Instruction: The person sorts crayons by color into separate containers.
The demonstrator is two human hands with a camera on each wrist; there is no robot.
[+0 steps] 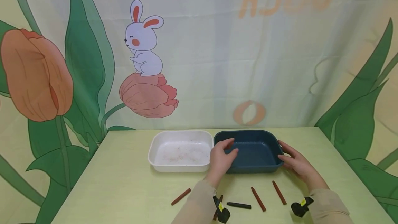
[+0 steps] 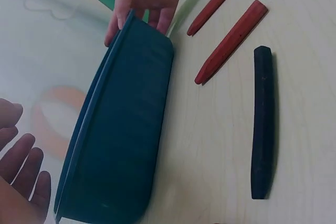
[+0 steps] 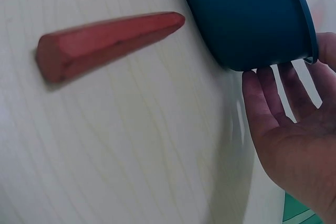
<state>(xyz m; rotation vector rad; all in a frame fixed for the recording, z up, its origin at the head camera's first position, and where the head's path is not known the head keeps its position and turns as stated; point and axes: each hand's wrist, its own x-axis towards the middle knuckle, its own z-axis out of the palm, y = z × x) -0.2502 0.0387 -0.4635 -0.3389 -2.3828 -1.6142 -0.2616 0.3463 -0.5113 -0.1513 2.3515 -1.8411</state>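
Note:
A dark blue rectangular dish stands at the back of the table, right beside a white dish. My right hand grips its right end, thumb at the rim and fingertips against the outer wall, as the right wrist view shows. Over the dish's left side is my left hand, its fingers and thumb spread apart with nothing between them. In front lie tapered reddish-brown sticks, like crayons, among them one stick and another. A black stick of similar shape lies near them.
The white dish holds faint brownish specks. Another reddish-brown stick lies at the front left, and one more is partly hidden by the left wrist. Behind the table hangs a curtain printed with a rabbit and tulips.

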